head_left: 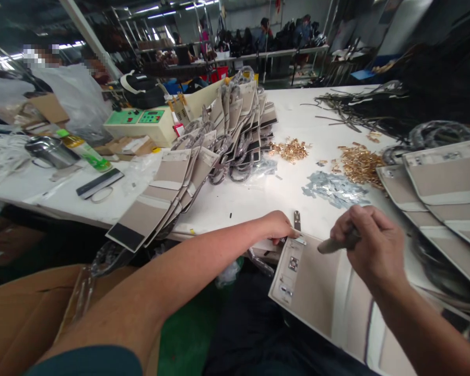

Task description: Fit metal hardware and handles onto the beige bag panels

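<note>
My left hand is closed on the near-table corner of a beige panel, beside a small metal plate on it. The panel looks like an unfinished bag piece, with pale bands and metal fittings along its left end. My right hand grips a thick grey-brown tool with a blunt end, held over the panel; its full shape is hidden by the fingers. Just beyond my left hand, a small metal piece stands at the table edge.
On the white table lie gold fittings, more gold pieces and flat silver plates. Beige panels are stacked at left and right. A green control box, a bottle and a cardboard box are at left.
</note>
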`<state>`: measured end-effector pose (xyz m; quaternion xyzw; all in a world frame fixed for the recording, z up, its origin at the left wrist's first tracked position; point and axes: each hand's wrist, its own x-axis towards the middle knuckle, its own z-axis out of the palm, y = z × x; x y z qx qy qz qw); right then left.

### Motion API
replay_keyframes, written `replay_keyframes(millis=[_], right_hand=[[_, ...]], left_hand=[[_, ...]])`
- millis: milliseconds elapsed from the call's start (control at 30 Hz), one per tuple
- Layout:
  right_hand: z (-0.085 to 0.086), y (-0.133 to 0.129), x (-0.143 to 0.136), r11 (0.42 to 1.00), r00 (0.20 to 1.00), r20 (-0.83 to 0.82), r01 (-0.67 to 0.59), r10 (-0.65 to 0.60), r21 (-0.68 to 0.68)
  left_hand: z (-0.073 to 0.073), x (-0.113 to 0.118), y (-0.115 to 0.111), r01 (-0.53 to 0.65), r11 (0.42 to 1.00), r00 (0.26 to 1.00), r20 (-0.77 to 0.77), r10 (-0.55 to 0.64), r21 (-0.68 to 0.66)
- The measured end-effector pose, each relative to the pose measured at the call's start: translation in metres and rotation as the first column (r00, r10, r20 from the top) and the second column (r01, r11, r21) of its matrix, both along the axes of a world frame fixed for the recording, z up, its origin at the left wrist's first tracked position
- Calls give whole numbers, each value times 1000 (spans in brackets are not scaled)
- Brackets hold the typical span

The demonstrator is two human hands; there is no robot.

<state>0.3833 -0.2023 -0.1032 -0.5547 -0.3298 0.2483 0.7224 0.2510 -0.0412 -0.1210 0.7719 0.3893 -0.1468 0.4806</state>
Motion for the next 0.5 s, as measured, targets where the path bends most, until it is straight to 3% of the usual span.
replay_keyframes(millis=[67,167,300,500], right_hand=[[-9,4,-9,993,994,-106,37,-26,108],[-18,9,-14,988,960,-275,86,-48,131],[-15,15,-4,983,887,-457,131,-60,126],[-14,25,-4,988,856,-516,100,-25,119]], left_hand=[[-1,1,1,-20,1000,1000,-5,20,-21],[-4,1,3,-13,999,1000,4,13,-44],[-7,2,5,18,999,1000,11,-18,-44],[-8,0,4,38,999,998,59,-37,-29]])
